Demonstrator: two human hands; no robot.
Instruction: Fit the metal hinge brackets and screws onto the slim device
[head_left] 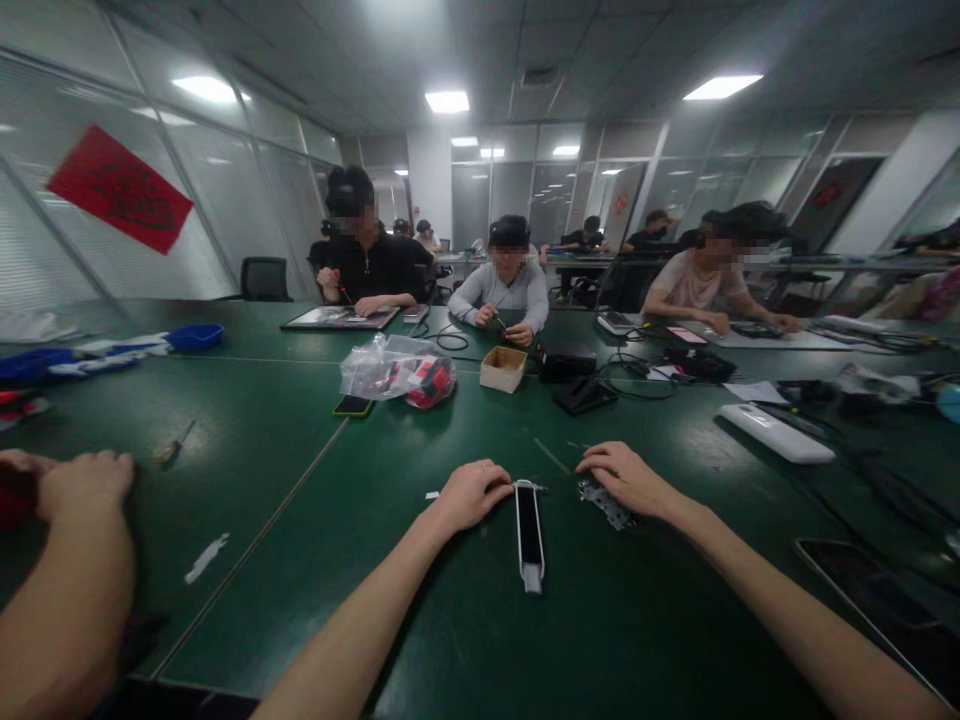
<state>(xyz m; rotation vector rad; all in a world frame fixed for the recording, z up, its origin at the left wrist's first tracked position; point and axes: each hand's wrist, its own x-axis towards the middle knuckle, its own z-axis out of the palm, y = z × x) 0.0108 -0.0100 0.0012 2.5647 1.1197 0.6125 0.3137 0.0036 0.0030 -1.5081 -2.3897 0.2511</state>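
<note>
A slim white handheld device (529, 530) with a long dark face lies on the green table, its narrow grey end towards me. My left hand (474, 494) rests at its far end, fingers curled together and the fingertips against its upper left edge. To the right, my right hand (621, 474) lies low over the table, fingers stretched forward and a little apart. Under its palm and thumb side sits a small grey, spotted piece (606, 506), partly covered by the hand. A small white scrap (432, 495) lies behind my left wrist.
Ahead are a clear plastic bag with red items (401, 370), a small open box (503, 370) and black boxes with cables (585, 395). A white case (776, 433) and dark tablet (877, 600) lie right. A co-worker's arm (75, 560) and a screwdriver (174, 445) are left.
</note>
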